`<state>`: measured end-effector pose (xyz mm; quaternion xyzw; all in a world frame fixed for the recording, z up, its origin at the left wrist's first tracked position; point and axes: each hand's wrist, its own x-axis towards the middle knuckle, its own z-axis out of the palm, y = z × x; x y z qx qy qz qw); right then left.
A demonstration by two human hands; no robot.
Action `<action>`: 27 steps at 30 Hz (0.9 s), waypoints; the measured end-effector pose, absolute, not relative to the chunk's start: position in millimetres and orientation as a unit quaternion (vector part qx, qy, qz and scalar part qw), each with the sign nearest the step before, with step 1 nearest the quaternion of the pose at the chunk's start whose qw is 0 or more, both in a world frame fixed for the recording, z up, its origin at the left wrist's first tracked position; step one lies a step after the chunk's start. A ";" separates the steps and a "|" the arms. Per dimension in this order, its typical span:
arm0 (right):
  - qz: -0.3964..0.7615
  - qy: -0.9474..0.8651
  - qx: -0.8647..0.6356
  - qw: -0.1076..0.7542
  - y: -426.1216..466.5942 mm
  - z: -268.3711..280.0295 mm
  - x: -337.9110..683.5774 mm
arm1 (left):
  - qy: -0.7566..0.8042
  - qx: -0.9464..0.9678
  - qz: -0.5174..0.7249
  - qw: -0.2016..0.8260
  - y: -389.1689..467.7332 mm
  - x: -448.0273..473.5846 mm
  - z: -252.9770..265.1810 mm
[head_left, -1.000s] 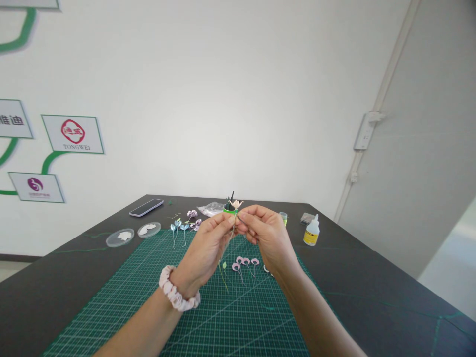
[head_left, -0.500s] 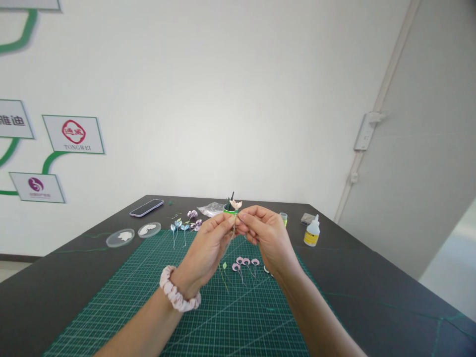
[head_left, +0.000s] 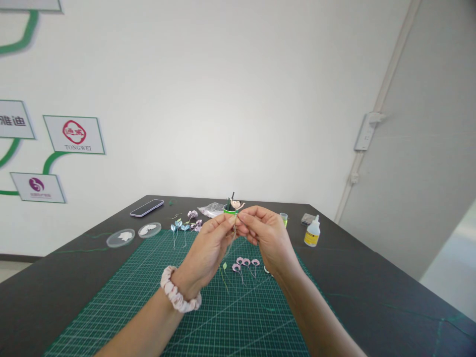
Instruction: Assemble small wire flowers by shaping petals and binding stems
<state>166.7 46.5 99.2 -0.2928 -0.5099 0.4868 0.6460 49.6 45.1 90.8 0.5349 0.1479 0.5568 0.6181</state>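
A small pale pink flower (head_left: 237, 204) stands upright above my fingertips, its thin stem pinched between both hands. My left hand (head_left: 211, 240) is closed on the stem just under the bloom, with thin strands trailing below the fingers. Thumb and forefinger of my right hand (head_left: 264, 233) press together at the same spot, touching the stem or a thread on it; which one is too small to tell. Beneath the hands, several purple loop-shaped petals (head_left: 246, 263) on wires and a small green leaf (head_left: 224, 266) lie on the green cutting mat (head_left: 178, 297).
Blue flowers (head_left: 180, 226) and purple flowers (head_left: 196, 225) lie at the mat's far left. Clear dishes (head_left: 119, 238) hold white pieces. A phone (head_left: 147, 208), a plastic bag (head_left: 210, 209), a green cup (head_left: 229, 210), a small jar (head_left: 284, 218) and a glue bottle (head_left: 312, 233) stand or lie around.
The pink flower has turned slightly and shifted a little to the right above the fingers. Both hands stay in almost the same place and keep their pinch.
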 end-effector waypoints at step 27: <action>0.454 -0.514 -0.314 0.657 45.7 100.3 166.3 | 0.169 0.535 0.565 0.605 46.3 46.7 87.0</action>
